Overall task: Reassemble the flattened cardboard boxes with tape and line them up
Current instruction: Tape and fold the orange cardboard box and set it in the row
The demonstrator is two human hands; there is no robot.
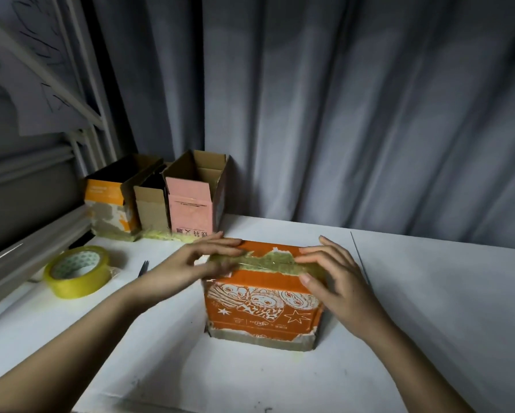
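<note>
The left hand lies with straight fingers flat on the strip of tape at its 9 o'clock end, pressing it onto the top of the orange box (this hand is slightly blurred). The right hand spreads relaxed fingers over the strip's 3 o'clock end, the thumb lying down the box's near face; neither hand curls round anything. The yellowish strip runs across the top seam, over torn patches of bare cardboard. The orange box stands at the middle of the white table, between the two forearms. At its 9 o'clock lies a roll of tape, flat on the table, with scissors between roll and left forearm. At 11 o'clock, three open boxes stand touching side by side against the grey curtain.
</note>
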